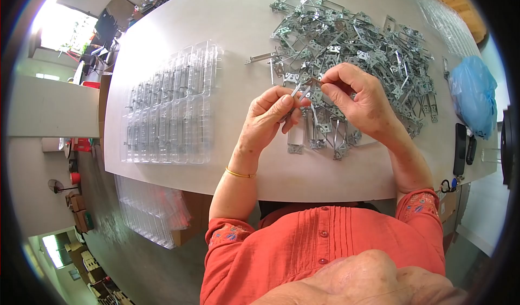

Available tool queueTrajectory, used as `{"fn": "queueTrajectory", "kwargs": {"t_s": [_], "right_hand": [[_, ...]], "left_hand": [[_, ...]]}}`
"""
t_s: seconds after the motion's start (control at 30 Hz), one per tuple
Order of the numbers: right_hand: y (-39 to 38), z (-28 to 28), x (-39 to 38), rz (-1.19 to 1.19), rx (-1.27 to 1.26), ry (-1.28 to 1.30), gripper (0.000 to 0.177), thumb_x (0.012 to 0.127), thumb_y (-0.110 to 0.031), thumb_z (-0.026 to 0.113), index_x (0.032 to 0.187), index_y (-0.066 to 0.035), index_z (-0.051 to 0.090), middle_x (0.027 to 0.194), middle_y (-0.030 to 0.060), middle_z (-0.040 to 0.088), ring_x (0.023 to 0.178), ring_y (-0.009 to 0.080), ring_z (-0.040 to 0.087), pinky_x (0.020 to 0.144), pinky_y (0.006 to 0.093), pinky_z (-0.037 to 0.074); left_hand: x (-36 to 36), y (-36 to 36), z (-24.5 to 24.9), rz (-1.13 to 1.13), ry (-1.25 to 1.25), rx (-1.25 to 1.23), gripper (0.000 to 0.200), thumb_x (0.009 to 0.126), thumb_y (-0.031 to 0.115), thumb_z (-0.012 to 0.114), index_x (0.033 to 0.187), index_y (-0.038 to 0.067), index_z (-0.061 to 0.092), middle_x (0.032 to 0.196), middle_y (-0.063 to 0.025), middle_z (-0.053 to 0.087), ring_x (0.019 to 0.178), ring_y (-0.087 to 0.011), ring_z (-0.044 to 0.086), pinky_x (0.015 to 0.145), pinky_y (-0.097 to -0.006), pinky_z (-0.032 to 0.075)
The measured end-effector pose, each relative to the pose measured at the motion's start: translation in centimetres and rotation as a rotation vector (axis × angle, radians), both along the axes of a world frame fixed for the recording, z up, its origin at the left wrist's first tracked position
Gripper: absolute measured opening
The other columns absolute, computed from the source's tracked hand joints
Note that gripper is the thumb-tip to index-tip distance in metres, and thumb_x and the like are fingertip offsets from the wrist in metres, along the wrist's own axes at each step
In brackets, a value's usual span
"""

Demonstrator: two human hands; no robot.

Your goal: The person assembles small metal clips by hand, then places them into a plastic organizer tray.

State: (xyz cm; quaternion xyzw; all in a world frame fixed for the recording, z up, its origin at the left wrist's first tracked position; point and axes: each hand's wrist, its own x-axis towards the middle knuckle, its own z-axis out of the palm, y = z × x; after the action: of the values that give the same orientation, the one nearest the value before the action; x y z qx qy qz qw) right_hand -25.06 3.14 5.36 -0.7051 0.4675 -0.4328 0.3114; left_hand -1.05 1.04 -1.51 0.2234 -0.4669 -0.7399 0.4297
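Note:
Between my two hands is a small metal bracket point(304, 92) with thin arms. My left hand point(270, 115) pinches its lower end between thumb and fingers. The thumb and forefinger of my right hand point(360, 96) close on the bracket's upper end, partly covering it. Just beyond my hands spreads a large heap of similar metal brackets point(374, 50), tangled together. Several loose brackets point(325, 137) lie below the heap, close under my hands. To the left, a clear plastic tray point(197, 137) lies on the table with brackets in rows of its slots.
On the white table point(238, 12), a blue plastic bag point(474, 96) sits at the right, with a black phone point(460, 149) and keys point(454, 183) near it. More clear trays point(441, 20) lie at the far right. Other trays point(146, 205) are stacked below the table's left edge.

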Motion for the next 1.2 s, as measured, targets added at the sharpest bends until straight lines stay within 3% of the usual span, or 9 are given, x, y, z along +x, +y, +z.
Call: {"fn": "queueTrajectory", "kwargs": {"t_s": [0.13,0.23,0.33,0.53,0.73,0.93,1.2], "right_hand": [[0.2,-0.2,0.2,0.012,0.029,-0.05,0.01,0.096,-0.004,0.072,0.104,-0.001,0.066,0.085,0.0046,0.064,0.072,0.0115,0.057,0.065,0.0292,0.048],[0.4,0.7,0.0,0.015,0.191,-0.037,0.013,0.097,-0.005,0.072,0.107,-0.001,0.065,0.087,0.0049,0.066,0.075,0.0105,0.06,0.069,0.0287,0.051],[0.4,0.4,0.3,0.01,0.169,-0.131,0.013,0.097,-0.005,0.071,0.107,0.0,0.065,0.088,0.0058,0.068,0.077,0.0106,0.061,0.071,0.0287,0.052],[0.3,0.2,0.0,0.019,0.105,-0.056,0.012,0.099,-0.006,0.069,0.109,0.0,0.066,0.089,0.0069,0.069,0.078,0.0121,0.062,0.072,0.0297,0.053],[0.4,0.3,0.0,0.009,0.156,-0.037,0.014,0.099,-0.005,0.068,0.111,-0.002,0.063,0.085,0.0053,0.066,0.074,0.0103,0.059,0.069,0.029,0.051],[0.6,0.4,0.1,0.023,0.167,-0.097,0.015,0.099,-0.005,0.067,0.112,-0.001,0.061,0.081,0.0023,0.063,0.071,0.0085,0.055,0.067,0.0282,0.048],[0.5,0.8,-0.1,0.037,0.237,-0.092,0.014,0.1,-0.005,0.067,0.112,0.0,0.061,0.082,0.0028,0.063,0.073,0.0074,0.056,0.068,0.0268,0.048]], "left_hand": [[0.0,0.1,0.2,0.045,-0.182,-0.091,0.025,0.109,0.02,0.058,0.114,-0.001,0.069,0.111,-0.0149,0.073,0.068,-0.0078,0.051,0.057,-0.0206,0.041],[-0.8,0.6,0.9,0.108,-0.258,-0.193,0.023,0.109,0.018,0.059,0.113,-0.001,0.07,0.104,-0.0097,0.072,0.067,-0.006,0.049,0.056,-0.0203,0.039],[-1.0,0.7,0.9,0.145,-0.21,-0.135,0.025,0.109,0.02,0.059,0.115,-0.002,0.07,0.097,-0.0074,0.07,0.066,-0.0059,0.047,0.055,-0.0205,0.037],[-0.7,0.4,0.4,0.118,-0.098,-0.095,0.028,0.109,0.022,0.059,0.116,-0.003,0.069,0.092,-0.0038,0.066,0.066,-0.0055,0.045,0.055,-0.0204,0.036],[-0.7,0.2,0.2,0.134,-0.185,-0.223,0.027,0.109,0.021,0.059,0.115,-0.003,0.07,0.083,0.0009,0.059,0.066,-0.0045,0.044,0.055,-0.0205,0.034],[-0.8,0.4,0.5,0.161,-0.225,-0.203,0.023,0.108,0.019,0.061,0.111,-0.001,0.072,0.084,0.0013,0.06,0.067,-0.0041,0.044,0.055,-0.0203,0.035],[-0.7,0.4,0.2,0.174,-0.213,-0.268,0.022,0.108,0.018,0.061,0.106,-0.001,0.072,0.108,-0.0058,0.07,0.07,-0.0046,0.047,0.056,-0.02,0.038]]}}
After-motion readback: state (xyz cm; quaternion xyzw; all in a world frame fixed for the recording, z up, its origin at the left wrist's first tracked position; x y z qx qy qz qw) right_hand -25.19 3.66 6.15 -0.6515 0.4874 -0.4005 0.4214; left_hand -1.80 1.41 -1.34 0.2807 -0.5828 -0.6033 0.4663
